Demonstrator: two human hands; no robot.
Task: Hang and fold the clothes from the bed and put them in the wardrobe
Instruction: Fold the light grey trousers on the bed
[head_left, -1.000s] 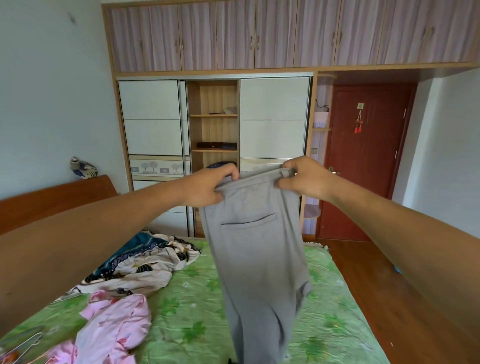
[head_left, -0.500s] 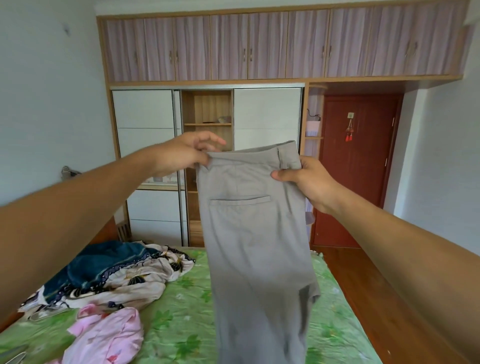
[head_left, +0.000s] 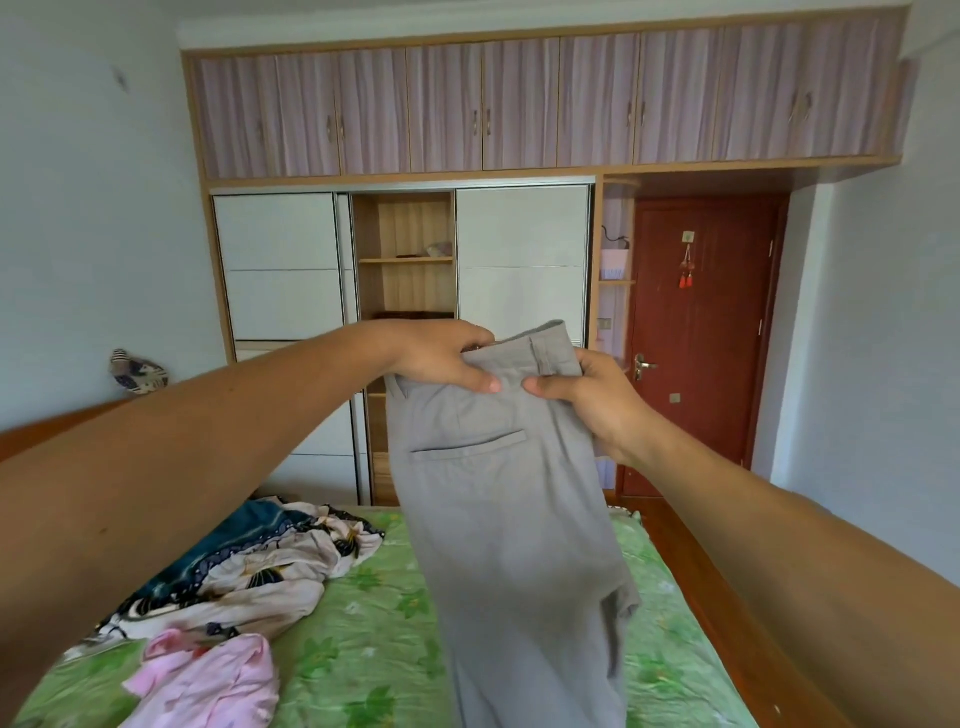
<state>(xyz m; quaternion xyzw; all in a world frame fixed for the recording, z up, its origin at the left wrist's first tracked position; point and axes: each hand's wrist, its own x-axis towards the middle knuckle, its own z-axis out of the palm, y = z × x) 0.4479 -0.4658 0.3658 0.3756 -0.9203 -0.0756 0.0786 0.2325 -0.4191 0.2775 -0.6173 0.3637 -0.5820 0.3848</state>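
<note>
Trousers (head_left: 498, 519), grey, are hanging above the bed (head_left: 374, 623), legs dangling toward it. The left hand (head_left: 441, 358) and the right hand (head_left: 597, 395) are each pinching the waistband (head_left: 519, 358), thumbs close together; the wardrobe (head_left: 519, 260) is standing beyond the bed.

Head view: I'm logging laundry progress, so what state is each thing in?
grey trousers, held up in the air, legs hanging.
waistband, pinched from both sides.
left hand, grips the waistband.
right hand, grips the waistband.
pink garment, crumpled on the bed.
patterned garment, crumpled on the bed.
wardrobe, middle section open.
upper cabinets, shut.
red door, shut.
</note>
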